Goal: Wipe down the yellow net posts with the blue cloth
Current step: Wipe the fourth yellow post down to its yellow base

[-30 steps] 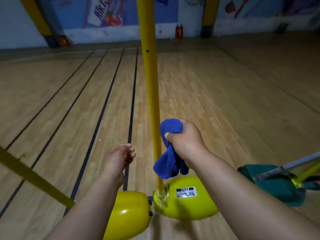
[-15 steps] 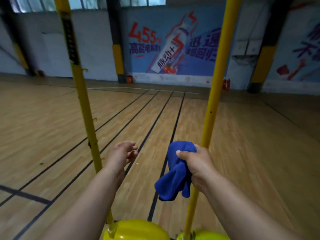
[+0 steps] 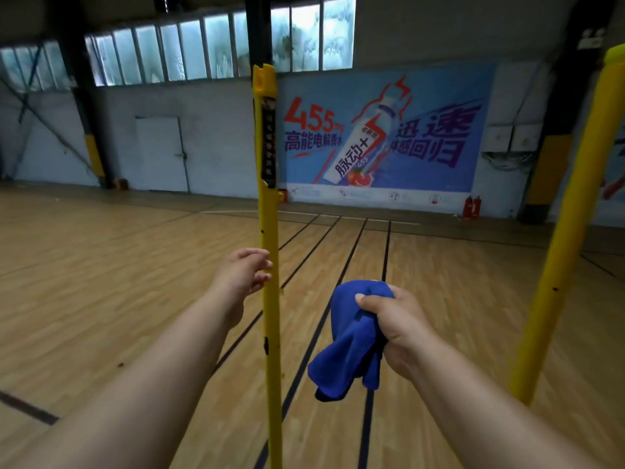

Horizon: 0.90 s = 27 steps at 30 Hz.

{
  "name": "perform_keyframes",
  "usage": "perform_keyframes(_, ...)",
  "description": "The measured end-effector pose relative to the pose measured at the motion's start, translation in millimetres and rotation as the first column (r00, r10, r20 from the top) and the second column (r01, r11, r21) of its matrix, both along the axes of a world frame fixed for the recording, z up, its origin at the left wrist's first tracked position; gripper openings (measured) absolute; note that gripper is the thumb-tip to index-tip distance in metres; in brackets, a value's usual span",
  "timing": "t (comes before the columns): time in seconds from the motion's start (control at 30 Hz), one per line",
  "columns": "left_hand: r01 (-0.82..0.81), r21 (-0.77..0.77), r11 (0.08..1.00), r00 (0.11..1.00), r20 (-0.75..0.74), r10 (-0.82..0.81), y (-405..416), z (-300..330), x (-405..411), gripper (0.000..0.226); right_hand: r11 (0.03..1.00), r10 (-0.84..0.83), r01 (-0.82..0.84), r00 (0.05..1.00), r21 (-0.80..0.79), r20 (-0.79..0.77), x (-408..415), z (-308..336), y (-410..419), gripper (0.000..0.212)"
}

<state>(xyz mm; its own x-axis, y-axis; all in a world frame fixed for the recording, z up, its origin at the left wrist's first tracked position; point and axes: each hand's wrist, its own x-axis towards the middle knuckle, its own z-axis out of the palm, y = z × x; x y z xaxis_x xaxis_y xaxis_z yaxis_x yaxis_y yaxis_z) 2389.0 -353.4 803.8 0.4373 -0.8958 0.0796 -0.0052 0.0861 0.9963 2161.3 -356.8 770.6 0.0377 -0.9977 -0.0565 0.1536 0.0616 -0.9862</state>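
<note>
The person stands between two yellow posts on the wooden floor. The right hand is bunched tight around the blue cloth, whose loose end hangs below the fist; it is held in the open gap, touching neither post. The left hand reaches toward the thin post in the middle, fingers loosely curled right at it, holding nothing firmly that I can make out, probably about to steady it so the cloth can rub along it. The thicker post leans up at the far right, well apart from both hands. A drinks poster covers the far wall under the windows.
</note>
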Motion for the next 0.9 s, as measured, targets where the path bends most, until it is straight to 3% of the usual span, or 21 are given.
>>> perform_keyframes(0.13,0.068,-0.055,0.996,0.988,0.141,-0.06,-32,41,39,0.024,0.999,-0.014,0.016,0.999,-0.047,0.049,46,19,-26,0.015)
perform_keyframes(0.4,0.063,-0.115,0.991,0.976,0.214,-0.037,-101,82,76,0.044,0.987,-0.061,0.074,0.994,-0.141,0.093,89,57,-85,0.015)
perform_keyframes(0.57,0.089,-0.203,0.975,0.98,0.192,-0.049,-132,121,84,0.017,0.976,-0.077,0.095,0.992,-0.198,0.096,102,101,-125,0.006)
perform_keyframes(0.73,0.217,-0.378,0.9,0.965,0.22,-0.14,-157,187,79,0.03,0.949,-0.058,0.102,0.987,-0.299,0.152,120,172,-156,0.005)
perform_keyframes(0.9,0.328,-0.437,0.837,0.943,0.205,-0.262,-170,225,77,0.023,0.92,-0.038,0.1,0.985,-0.378,0.17,153,238,-175,0.014)
